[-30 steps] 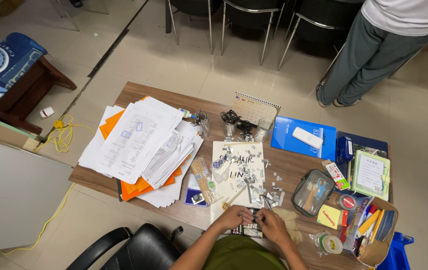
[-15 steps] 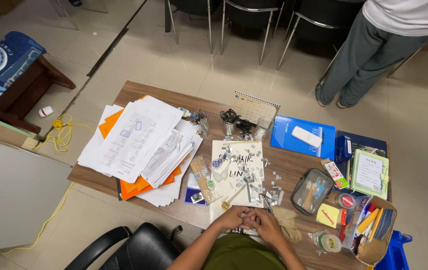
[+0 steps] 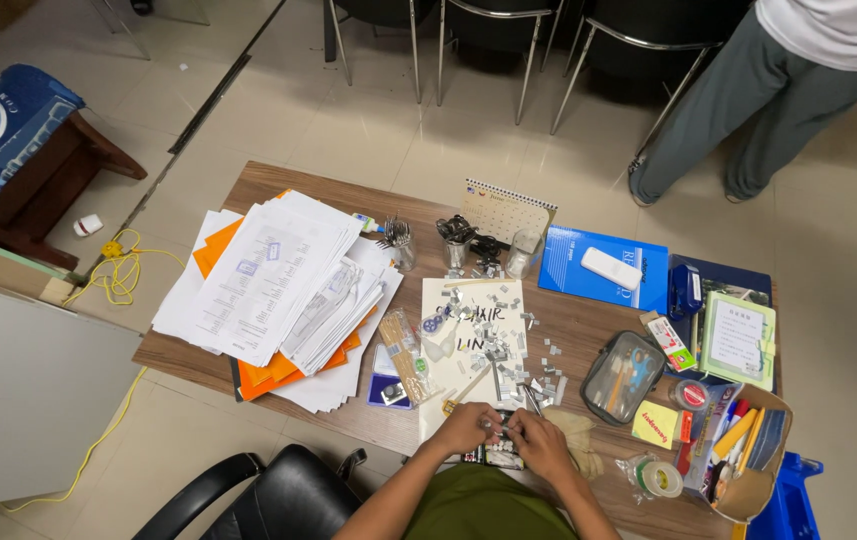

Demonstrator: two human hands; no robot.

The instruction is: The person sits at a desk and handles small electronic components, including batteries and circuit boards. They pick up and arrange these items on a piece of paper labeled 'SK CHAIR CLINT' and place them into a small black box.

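Many papers (image 3: 278,290) crowd wooden table (image 3: 588,325) on tiled floor (image 3: 368,120).

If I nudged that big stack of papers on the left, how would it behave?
The paper stack is loosely fanned, so sheets would probably slide apart rather than move together. It overhangs the table edge, so some may droop or slip off. Likely floppy when lifted.

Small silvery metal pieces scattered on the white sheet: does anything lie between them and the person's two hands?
Nothing visible does. The left hand and right hand meet at the white sheet's near edge, with the small silvery metal pieces just beyond.
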